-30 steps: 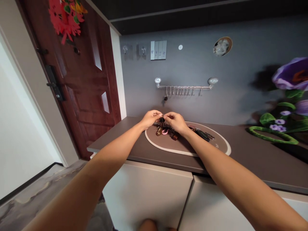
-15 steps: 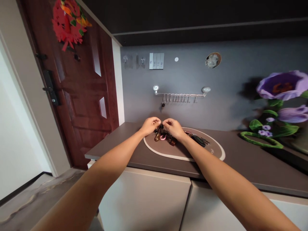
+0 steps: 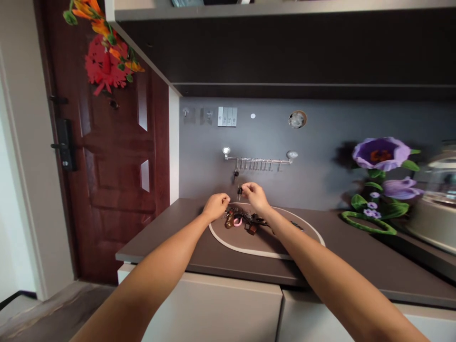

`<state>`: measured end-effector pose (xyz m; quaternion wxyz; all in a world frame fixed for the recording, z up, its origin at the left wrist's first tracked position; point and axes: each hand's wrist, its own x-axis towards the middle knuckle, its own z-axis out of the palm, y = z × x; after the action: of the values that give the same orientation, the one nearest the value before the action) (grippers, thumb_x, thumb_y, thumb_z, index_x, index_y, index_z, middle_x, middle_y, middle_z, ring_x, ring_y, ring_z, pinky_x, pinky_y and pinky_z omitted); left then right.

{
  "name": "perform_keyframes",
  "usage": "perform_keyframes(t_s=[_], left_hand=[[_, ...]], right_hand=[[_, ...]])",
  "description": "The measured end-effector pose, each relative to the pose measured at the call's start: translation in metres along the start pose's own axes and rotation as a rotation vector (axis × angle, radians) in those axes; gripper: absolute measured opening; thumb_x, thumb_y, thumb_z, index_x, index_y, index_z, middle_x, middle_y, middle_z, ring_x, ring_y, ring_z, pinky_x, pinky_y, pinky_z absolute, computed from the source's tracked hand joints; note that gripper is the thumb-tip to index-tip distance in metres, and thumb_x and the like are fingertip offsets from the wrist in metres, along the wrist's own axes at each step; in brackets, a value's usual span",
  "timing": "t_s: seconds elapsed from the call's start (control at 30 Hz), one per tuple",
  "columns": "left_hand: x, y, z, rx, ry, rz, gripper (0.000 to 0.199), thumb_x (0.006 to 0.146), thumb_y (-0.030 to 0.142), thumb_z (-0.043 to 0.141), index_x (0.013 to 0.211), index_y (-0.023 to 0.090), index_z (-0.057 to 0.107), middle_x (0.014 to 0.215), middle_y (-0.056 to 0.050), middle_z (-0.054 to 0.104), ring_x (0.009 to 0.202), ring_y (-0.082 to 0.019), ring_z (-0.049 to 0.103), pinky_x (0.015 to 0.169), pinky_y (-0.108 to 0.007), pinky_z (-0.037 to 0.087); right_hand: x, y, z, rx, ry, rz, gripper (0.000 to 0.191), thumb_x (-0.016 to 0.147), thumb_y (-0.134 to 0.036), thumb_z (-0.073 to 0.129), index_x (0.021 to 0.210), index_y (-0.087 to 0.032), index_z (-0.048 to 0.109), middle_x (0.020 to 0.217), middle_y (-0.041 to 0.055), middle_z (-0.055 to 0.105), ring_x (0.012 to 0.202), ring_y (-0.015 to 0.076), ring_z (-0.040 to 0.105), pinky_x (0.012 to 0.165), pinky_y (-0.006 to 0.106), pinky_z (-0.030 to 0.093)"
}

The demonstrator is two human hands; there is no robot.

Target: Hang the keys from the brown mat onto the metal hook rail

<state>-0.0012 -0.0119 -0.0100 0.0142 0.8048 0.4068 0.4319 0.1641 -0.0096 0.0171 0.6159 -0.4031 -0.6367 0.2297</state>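
My right hand (image 3: 253,195) pinches a small bunch of keys (image 3: 239,193) by its ring, held up in front of the wall below the hook rail (image 3: 259,161). Lower and to the left, my left hand (image 3: 217,206) is closed above the left edge of an oval brown mat (image 3: 228,241) with a pale rim. What its fingers hold, if anything, is hidden. Between the hands lies a pile of keys and key fobs (image 3: 230,219), with a pink loop (image 3: 237,222) among them. Another key bunch (image 3: 236,175) hangs from the rail's left end.
Purple artificial flowers (image 3: 381,154) and a pale rounded appliance (image 3: 432,209) stand on the counter (image 3: 338,251) to the right. A dark shelf (image 3: 270,52) overhangs it. Two clear hooks (image 3: 209,115) and a switch panel (image 3: 227,117) are on the wall. A red-brown door (image 3: 103,175) is at left.
My hands have separated: the right has lifted a key bunch toward the rail, while the left has moved away, left and lower. The view has tilted upward.
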Motion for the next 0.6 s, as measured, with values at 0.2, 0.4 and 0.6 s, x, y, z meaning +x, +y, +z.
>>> perform_keyframes(t_s=[0.2, 0.4, 0.6], left_hand=[[0.001, -0.003, 0.002, 0.046, -0.017, -0.003, 0.025, 0.079, 0.026, 0.041, 0.076, 0.017, 0.063, 0.067, -0.001, 0.062, 0.060, -0.011, 0.049, 0.056, -0.021, 0.032], [0.001, -0.004, 0.000, 0.095, -0.040, 0.006, 0.026, 0.080, 0.027, 0.039, 0.075, 0.017, 0.063, 0.068, -0.002, 0.062, 0.062, -0.012, 0.050, 0.057, -0.022, 0.031], [0.001, -0.003, 0.000, 0.116, -0.046, 0.000, 0.027, 0.081, 0.028, 0.039, 0.077, 0.018, 0.064, 0.070, -0.002, 0.063, 0.063, -0.012, 0.052, 0.058, -0.022, 0.032]], right_hand=[[0.034, -0.018, 0.004, 0.087, 0.143, 0.069, 0.011, 0.070, -0.026, 0.051, 0.071, -0.015, 0.052, 0.065, -0.0003, 0.056, 0.059, 0.0097, 0.052, 0.057, 0.023, 0.047], [0.064, -0.030, 0.008, 0.102, 0.272, 0.139, 0.009, 0.073, -0.018, 0.047, 0.067, -0.015, 0.053, 0.062, 0.0003, 0.056, 0.052, 0.0081, 0.051, 0.050, 0.020, 0.046], [0.078, -0.029, 0.013, 0.187, 0.315, 0.253, 0.011, 0.075, -0.012, 0.047, 0.066, -0.013, 0.053, 0.055, -0.0002, 0.055, 0.049, 0.0074, 0.053, 0.048, 0.019, 0.047]])
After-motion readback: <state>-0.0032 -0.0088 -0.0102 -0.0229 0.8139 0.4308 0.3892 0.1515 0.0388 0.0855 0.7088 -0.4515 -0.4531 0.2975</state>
